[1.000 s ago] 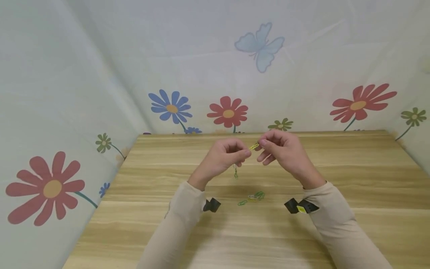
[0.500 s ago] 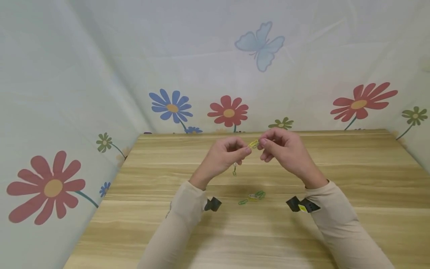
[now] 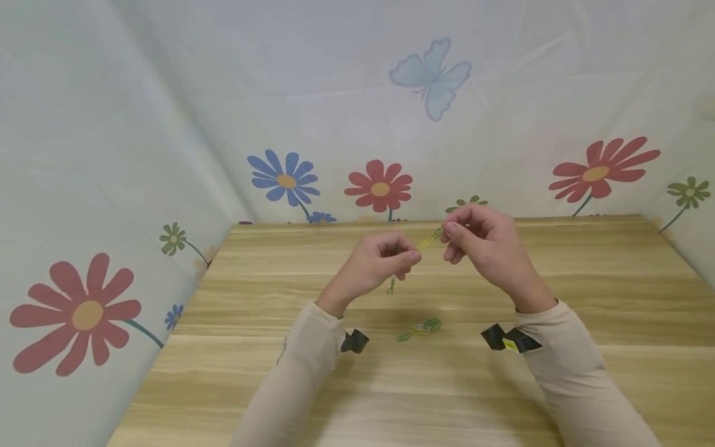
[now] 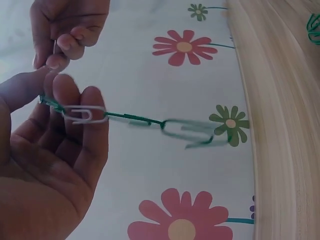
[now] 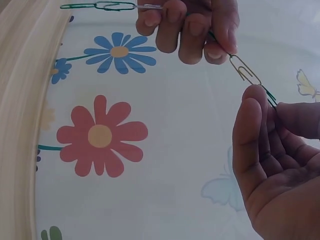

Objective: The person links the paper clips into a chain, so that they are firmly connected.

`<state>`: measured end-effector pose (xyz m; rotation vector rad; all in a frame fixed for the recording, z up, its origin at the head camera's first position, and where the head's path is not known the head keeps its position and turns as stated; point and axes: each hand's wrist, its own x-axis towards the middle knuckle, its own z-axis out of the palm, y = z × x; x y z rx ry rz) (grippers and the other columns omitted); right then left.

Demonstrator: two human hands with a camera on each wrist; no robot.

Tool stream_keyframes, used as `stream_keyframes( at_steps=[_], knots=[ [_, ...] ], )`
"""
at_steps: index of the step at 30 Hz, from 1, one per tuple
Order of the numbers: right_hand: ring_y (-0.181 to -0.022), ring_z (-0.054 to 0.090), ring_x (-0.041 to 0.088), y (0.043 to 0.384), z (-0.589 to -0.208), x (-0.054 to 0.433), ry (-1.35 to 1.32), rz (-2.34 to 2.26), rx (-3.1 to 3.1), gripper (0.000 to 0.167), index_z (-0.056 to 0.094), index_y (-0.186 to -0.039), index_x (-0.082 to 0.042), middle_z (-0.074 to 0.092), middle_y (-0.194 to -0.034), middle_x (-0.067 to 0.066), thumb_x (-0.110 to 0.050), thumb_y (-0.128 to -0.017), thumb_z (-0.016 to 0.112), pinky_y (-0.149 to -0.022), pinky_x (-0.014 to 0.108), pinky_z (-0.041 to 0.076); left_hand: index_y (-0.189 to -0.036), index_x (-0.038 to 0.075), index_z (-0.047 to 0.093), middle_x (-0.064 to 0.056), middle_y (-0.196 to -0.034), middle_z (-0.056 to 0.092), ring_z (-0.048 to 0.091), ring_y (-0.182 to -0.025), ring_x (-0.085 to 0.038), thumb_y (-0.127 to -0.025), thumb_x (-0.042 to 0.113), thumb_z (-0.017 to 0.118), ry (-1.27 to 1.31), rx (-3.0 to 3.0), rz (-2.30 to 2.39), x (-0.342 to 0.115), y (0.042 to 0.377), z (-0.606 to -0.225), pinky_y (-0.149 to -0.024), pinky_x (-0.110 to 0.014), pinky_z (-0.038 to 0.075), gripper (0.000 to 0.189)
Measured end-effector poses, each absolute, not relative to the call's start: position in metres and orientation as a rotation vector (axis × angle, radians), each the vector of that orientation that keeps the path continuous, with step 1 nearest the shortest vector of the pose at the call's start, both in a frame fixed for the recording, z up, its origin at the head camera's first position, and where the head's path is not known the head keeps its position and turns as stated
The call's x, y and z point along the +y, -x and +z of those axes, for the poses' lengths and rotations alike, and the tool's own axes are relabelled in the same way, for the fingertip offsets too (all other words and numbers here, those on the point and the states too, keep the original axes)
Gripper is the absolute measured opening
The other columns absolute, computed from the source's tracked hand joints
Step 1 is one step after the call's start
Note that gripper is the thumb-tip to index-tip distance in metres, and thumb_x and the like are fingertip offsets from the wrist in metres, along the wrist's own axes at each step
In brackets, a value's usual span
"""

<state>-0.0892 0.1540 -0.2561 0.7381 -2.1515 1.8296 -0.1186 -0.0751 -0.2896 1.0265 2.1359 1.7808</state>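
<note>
Between my two hands stretches a yellow paper clip [image 5: 245, 70], linked at its right end to a green paper clip [image 5: 270, 95]. My right hand [image 3: 486, 248] pinches that green clip between thumb and fingertips. My left hand [image 3: 377, 261] pinches the chain at the yellow clip's other end. From the left hand's fingers the rest of the paper clip chain [image 4: 135, 120] hangs down. It runs through a white paper clip [image 4: 85, 114] lying across the fingers, then more green clips, blurred at the end. The hands are apart, above the table.
Several loose paper clips [image 3: 430, 325], green, white and yellow, lie in a small pile on the wooden table [image 3: 234, 385] below the hands. A lone green clip [image 3: 403, 337] lies just left of them. A flower-printed cloth [image 3: 324, 93] stands behind the table.
My right hand has moved up and to the right, away from the left. The yellow clip and green clip now stretch in a line between the hands. The left hand has barely moved.
</note>
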Motion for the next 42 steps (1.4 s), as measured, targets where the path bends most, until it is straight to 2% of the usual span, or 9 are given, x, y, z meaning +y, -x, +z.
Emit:
stream_keyframes(
  at_steps=[5, 9, 12, 16, 21, 27, 33, 38, 42],
  knots=[
    [-0.061, 0.065, 0.020, 0.087, -0.255, 0.153, -0.755, 1.798, -2.165, 0.006, 0.063, -0.097, 0.006, 0.065, -0.081, 0.009, 0.001, -0.099, 0.060, -0.059, 0.029, 0.058, -0.115, 0.000, 0.065, -0.012, -0.093, 0.066, 0.065, -0.079, -0.027, -0.103, 0.017, 0.059, -0.971, 2.033, 1.715, -0.076, 0.118, -0.289, -0.076, -0.043, 0.059, 0.022],
    [-0.061, 0.064, 0.020, 0.083, -0.252, 0.152, -0.790, 1.760, -2.166, 0.004, 0.065, -0.097, 0.005, 0.065, -0.079, 0.010, 0.004, -0.098, 0.061, -0.058, 0.029, 0.057, -0.129, -0.003, 0.059, -0.014, -0.105, 0.069, 0.068, -0.086, -0.029, -0.108, 0.027, 0.050, -0.972, 1.856, 1.736, -0.074, 0.116, -0.289, -0.086, -0.046, 0.057, 0.038],
    [-0.060, 0.063, 0.020, 0.079, -0.249, 0.150, -0.804, 1.707, -2.202, 0.005, 0.067, -0.098, 0.004, 0.066, -0.078, 0.012, 0.003, -0.097, 0.063, -0.058, 0.028, 0.056, -0.133, -0.007, 0.055, -0.014, -0.109, 0.068, 0.068, -0.091, -0.029, -0.109, 0.030, 0.046, -1.024, 1.723, 1.786, -0.073, 0.114, -0.289, -0.090, -0.050, 0.055, 0.045],
    [-0.059, 0.060, 0.021, 0.074, -0.247, 0.148, -0.803, 1.664, -2.248, 0.004, 0.068, -0.098, 0.001, 0.064, -0.073, 0.010, 0.000, -0.097, 0.064, -0.056, 0.028, 0.054, -0.127, -0.011, 0.056, -0.012, -0.102, 0.069, 0.068, -0.091, -0.028, -0.108, 0.030, 0.047, -1.074, 1.652, 1.853, -0.070, 0.113, -0.289, -0.092, -0.051, 0.054, 0.046],
    [-0.057, 0.059, 0.020, 0.073, -0.249, 0.143, -0.859, 1.660, -2.269, 0.005, 0.069, -0.097, -0.001, 0.061, -0.069, 0.005, 0.000, -0.097, 0.063, -0.054, 0.029, 0.053, -0.115, -0.013, 0.058, -0.010, -0.091, 0.067, 0.067, -0.085, -0.026, -0.105, 0.036, 0.055, -1.069, 1.691, 1.880, -0.070, 0.111, -0.287, -0.091, -0.049, 0.054, 0.050],
    [-0.059, 0.060, 0.020, 0.073, -0.249, 0.142, -0.902, 1.680, -2.286, 0.010, 0.070, -0.103, 0.001, 0.062, -0.074, 0.006, -0.001, -0.099, 0.061, -0.056, 0.030, 0.055, -0.108, -0.006, 0.062, -0.009, -0.088, 0.065, 0.065, -0.083, -0.025, -0.098, 0.048, 0.063, -1.024, 1.729, 1.898, -0.073, 0.112, -0.285, -0.088, -0.046, 0.056, 0.055],
    [-0.061, 0.060, 0.021, 0.083, -0.254, 0.146, -0.902, 1.535, -2.520, 0.010, 0.070, -0.103, -0.003, 0.060, -0.075, 0.005, -0.008, -0.101, 0.061, -0.057, 0.032, 0.054, -0.105, 0.000, 0.065, -0.007, -0.088, 0.065, 0.065, -0.083, -0.022, -0.100, 0.041, 0.063, -1.011, 1.714, 1.981, -0.084, 0.113, -0.277, -0.085, -0.042, 0.056, 0.042],
    [-0.066, 0.060, 0.016, 0.098, -0.278, 0.140, -0.994, 1.243, -2.988, 0.008, 0.069, -0.099, -0.009, 0.061, -0.078, 0.000, -0.010, -0.100, 0.061, -0.062, 0.033, 0.053, -0.104, -0.009, 0.061, -0.009, -0.090, 0.063, 0.065, -0.080, -0.019, -0.099, 0.038, 0.065, -1.013, 1.685, 2.096, -0.094, 0.115, -0.272, -0.084, -0.036, 0.056, 0.047],
    [-0.068, 0.055, 0.012, 0.103, -0.310, 0.124, -1.186, 0.995, -3.216, 0.006, 0.069, -0.095, -0.008, 0.060, -0.080, -0.003, -0.005, -0.096, 0.063, -0.063, 0.031, 0.049, -0.101, -0.004, 0.064, -0.005, -0.084, 0.062, 0.063, -0.077, -0.019, -0.099, 0.035, 0.066, -0.996, 1.654, 2.178, -0.099, 0.117, -0.269, -0.082, -0.034, 0.057, 0.040]
  ],
)
